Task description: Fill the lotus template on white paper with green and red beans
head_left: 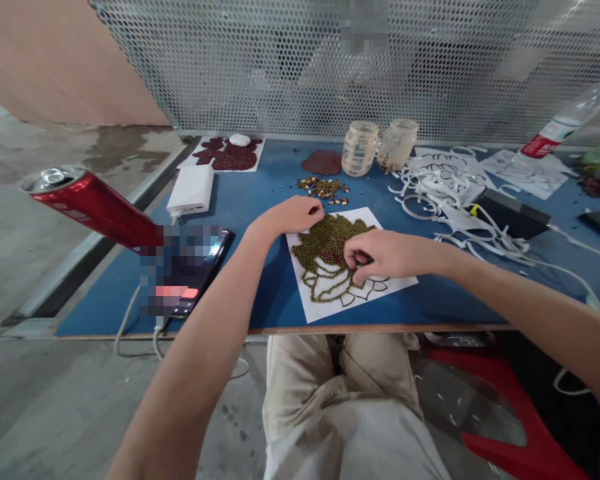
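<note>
A white sheet (325, 308) with a flower outline lies on the blue table (260, 200). Green beans (330, 235) and a few red ones fill part of the drawing. My right hand (380, 255) rests on the sheet with its fingers pinched together over the beans; what it pinches is too small to name. My left hand (293, 215) lies at the sheet's upper left corner, fingers curled closed, close to a loose pile of mixed beans (324, 189).
Two glass jars (377, 145) stand behind the bean pile. A phone (200, 270), a white power bank (191, 189) and a red can (93, 203) sit at left. Paper cut-out strips (445, 190), a black box (513, 212) and a plastic bottle (570, 117) are at right. Another red bean picture (227, 155) lies at the back.
</note>
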Action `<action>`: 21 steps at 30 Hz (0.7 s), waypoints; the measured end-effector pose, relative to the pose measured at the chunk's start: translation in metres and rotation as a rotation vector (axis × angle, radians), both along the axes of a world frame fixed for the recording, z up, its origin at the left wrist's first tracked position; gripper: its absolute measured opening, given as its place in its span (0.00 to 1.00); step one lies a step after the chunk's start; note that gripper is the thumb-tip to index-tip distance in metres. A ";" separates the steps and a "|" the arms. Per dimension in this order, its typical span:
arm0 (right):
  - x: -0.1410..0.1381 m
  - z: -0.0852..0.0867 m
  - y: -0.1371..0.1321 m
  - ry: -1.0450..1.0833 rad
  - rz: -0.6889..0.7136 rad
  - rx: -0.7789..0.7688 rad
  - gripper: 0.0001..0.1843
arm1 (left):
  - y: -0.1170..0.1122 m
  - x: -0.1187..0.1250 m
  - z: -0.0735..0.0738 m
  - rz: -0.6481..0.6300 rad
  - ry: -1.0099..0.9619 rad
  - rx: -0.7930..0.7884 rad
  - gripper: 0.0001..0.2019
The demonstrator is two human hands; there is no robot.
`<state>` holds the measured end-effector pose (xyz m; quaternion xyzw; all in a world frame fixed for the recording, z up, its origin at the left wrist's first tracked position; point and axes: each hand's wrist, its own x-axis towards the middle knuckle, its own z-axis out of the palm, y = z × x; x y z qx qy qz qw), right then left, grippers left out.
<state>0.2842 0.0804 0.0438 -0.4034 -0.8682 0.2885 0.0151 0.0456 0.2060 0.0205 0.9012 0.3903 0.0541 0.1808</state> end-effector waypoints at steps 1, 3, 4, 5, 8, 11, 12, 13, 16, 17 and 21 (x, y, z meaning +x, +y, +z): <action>-0.001 -0.001 0.001 -0.003 -0.020 -0.004 0.12 | 0.000 0.000 0.000 -0.004 0.000 0.003 0.13; -0.002 -0.002 0.002 -0.012 -0.052 0.008 0.14 | 0.000 0.000 0.000 -0.012 0.002 0.007 0.14; -0.003 -0.002 0.002 -0.019 -0.056 0.014 0.15 | 0.000 0.000 0.000 -0.014 0.005 0.009 0.14; -0.004 -0.001 0.001 -0.024 -0.051 0.014 0.15 | 0.000 0.000 0.000 -0.013 0.007 0.011 0.14; -0.003 0.010 0.001 0.014 -0.022 -0.029 0.13 | 0.001 -0.001 -0.001 -0.013 -0.001 0.020 0.14; 0.003 0.026 0.011 0.142 -0.051 -0.033 0.15 | 0.001 -0.001 -0.001 -0.022 -0.003 0.028 0.15; 0.006 0.030 0.018 0.183 -0.082 0.009 0.17 | 0.001 -0.001 -0.001 -0.026 0.003 0.028 0.15; 0.010 0.033 0.027 0.210 -0.117 0.071 0.18 | 0.001 -0.001 0.000 -0.029 0.008 0.027 0.14; 0.020 0.031 0.059 0.183 -0.230 0.307 0.16 | -0.001 0.000 0.002 -0.032 0.008 0.023 0.14; 0.022 0.028 0.071 0.148 -0.257 0.376 0.14 | -0.002 0.000 0.003 -0.031 0.005 0.022 0.14; 0.026 0.008 0.114 -0.011 -0.287 0.540 0.12 | -0.002 -0.001 0.002 -0.025 0.007 0.014 0.14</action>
